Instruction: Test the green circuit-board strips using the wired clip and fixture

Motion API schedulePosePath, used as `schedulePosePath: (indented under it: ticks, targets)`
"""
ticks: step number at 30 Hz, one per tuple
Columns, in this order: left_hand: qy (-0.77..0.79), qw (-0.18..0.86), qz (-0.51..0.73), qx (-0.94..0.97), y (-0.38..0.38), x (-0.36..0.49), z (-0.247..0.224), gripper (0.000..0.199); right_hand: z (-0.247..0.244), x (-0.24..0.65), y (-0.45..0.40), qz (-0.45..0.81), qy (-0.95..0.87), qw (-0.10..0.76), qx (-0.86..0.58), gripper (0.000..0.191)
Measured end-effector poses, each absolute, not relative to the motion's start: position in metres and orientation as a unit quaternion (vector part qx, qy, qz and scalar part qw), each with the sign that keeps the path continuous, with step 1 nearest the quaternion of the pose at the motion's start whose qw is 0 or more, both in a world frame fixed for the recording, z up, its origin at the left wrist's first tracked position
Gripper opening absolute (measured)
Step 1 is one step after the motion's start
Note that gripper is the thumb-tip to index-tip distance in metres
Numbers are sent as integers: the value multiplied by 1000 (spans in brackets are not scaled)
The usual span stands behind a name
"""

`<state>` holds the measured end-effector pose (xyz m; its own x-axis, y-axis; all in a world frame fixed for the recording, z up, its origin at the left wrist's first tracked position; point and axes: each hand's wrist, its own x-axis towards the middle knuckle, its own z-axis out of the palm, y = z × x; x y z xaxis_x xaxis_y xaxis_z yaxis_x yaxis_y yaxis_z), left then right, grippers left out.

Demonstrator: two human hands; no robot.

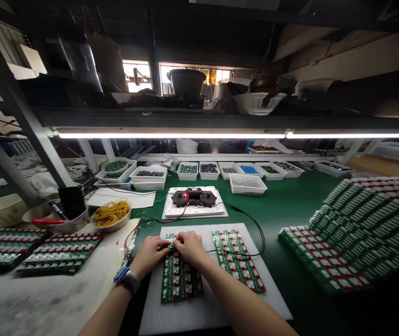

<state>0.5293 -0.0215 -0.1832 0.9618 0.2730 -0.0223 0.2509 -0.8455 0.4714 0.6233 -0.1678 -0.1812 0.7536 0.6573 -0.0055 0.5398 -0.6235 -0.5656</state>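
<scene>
On a pale mat [171, 322] lying across the green table [272, 196], two green circuit panels sit side by side, and both hands are at the far part of the left panel [180, 280]. The left hand [152, 252] comes in from the left with its fingers bent and its fingertips near the panel's surface. The right hand [189, 247] is curled over the same panel, its thumb and fingers drawn in close beside the left fingertips. Whether either hand grips a small part is too small to tell. A watch [127, 278] with a blue face is on the left wrist. The right panel [239, 261] lies apart from the hands, with a dark cable [246, 212] crossing over it. Beyond the mat, a black device [194, 197] with red lights rests on a white tray [216, 210], and thin red and black wires run from it toward the left. Farther back stand white bins [248, 190] of small parts, some green, blue or dark. Tall stacks of panels [360, 228] fill the right side; at the left are more panels [59, 252], a bowl [113, 227] of yellow bands [111, 212] and a tub [75, 225] holding pens. A lit tube lamp [171, 135] runs overhead.
</scene>
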Motion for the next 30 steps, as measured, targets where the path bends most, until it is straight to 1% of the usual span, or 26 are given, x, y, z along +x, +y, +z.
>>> schedulePosePath:
  ticks: [8,13,16,20,25,30]
  targets:
    - [142,200,18,969,-25,533,-175,29,-182,624,-166,108,-331,272,-897,19]
    - [142,178,84,970,-33,525,-178,22,-181,620,-171,80,-357,280,-888,16]
    - [133,178,111,969,-32,524,-179,22,-178,622,-172,72,-360,298,-881,16]
    - [139,182,109,967,-25,533,-174,24,-173,632,-165,96,-330,330,-879,19]
    - [145,173,90,970,-22,542,-175,25,-176,636,-159,95,-317,326,-886,19]
    - [142,186,88,968,-20,542,-181,25,-179,635,-161,87,-331,313,-886,16]
